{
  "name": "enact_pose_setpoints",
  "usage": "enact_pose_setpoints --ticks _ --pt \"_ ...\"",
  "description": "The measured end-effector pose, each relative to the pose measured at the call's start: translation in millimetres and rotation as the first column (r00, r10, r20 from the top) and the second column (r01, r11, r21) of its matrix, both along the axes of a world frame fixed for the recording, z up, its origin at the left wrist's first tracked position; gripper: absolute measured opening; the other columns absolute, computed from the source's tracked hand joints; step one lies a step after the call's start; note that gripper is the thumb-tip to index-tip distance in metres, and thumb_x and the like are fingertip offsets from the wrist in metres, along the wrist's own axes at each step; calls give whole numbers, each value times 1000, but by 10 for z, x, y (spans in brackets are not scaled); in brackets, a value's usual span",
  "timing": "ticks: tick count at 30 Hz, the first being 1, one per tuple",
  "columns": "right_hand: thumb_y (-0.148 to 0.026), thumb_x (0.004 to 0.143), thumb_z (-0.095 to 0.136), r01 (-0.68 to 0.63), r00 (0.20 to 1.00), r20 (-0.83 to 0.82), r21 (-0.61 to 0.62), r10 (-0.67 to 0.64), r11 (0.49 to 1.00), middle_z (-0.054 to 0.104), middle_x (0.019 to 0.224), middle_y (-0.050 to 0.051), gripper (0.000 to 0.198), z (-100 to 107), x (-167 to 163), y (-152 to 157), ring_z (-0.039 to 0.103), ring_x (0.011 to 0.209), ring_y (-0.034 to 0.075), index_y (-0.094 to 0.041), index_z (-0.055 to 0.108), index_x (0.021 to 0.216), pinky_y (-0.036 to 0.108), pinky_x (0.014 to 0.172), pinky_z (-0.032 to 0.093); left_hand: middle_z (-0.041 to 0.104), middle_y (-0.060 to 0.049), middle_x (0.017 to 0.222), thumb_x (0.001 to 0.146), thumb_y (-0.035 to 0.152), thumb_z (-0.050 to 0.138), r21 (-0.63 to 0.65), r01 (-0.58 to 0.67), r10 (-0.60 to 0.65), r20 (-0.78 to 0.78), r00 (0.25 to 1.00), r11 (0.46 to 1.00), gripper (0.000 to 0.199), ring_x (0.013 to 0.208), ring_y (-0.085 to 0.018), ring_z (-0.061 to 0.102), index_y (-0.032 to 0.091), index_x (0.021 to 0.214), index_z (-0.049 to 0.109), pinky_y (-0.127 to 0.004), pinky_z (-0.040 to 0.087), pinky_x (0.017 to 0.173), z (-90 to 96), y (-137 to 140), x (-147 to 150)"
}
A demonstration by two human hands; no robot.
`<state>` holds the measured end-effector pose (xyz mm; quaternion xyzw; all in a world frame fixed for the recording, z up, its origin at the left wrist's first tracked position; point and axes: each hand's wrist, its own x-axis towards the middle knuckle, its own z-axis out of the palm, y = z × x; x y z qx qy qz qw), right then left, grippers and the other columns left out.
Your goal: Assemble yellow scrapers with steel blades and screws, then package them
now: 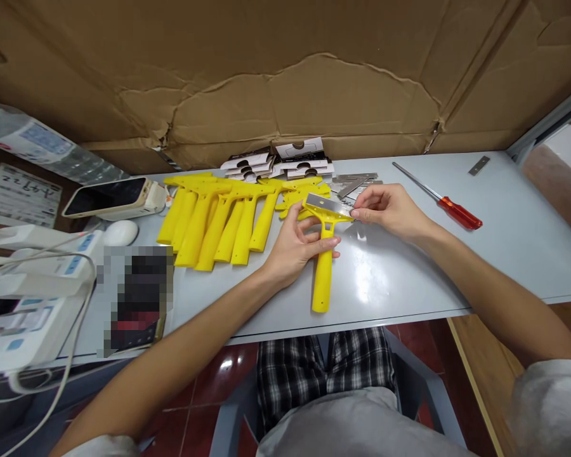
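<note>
My left hand (pixel 295 244) is closed round the upper handle of a yellow scraper (pixel 322 279), held upright over the front of the table. Across the scraper's head lies a flat metal blade (pixel 328 204). The fingers of my right hand (pixel 385 208) pinch the blade's right end, at the edge of the head. Just behind sit a pile of small yellow plastic pieces (pixel 285 204) and several loose metal blades (pixel 354 184). To the left, several more yellow scraper handles (pixel 214 228) lie side by side in a row.
A red-handled screwdriver (pixel 459 212) and a single blade (pixel 479 165) lie at right. Small printed boxes (pixel 297 158) stand against the cardboard (pixel 295 95). On the left are a phone on a stand (pixel 107 198), a white mouse (pixel 120 233), power strips (pixel 38 324) with cables and a bottle (pixel 47 143).
</note>
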<state>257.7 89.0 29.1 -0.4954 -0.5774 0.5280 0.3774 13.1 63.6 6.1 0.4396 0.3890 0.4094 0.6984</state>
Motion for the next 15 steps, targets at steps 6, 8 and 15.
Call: enact_pose_setpoints --ticks 6,8,15 --pt "-55 58 102 5 1000 -8 6 -5 1000 69 85 7 69 -6 -2 4 62 75 6 -7 68 95 18 69 51 65 -9 139 61 24 107 -14 9 -9 23 1000 1000 97 92 -24 81 31 134 43 -43 72 74 14 -19 6" --pt "-55 58 102 9 1000 -9 10 -9 1000 68 85 7 69 -20 7 15 62 75 6 -7 69 95 18 69 51 64 -9 139 61 24 107 -24 9 -9 21 1000 1000 99 92 -23 81 32 135 42 -45 73 75 17 -24 12" --pt "-54 57 102 14 1000 -5 7 -14 1000 69 85 8 68 -14 -1 19 62 74 7 -7 70 94 18 68 49 65 -7 134 61 24 107 -30 6 -5 21 1000 1000 97 93 -24 80 31 131 41 -46 74 75 24 -47 25"
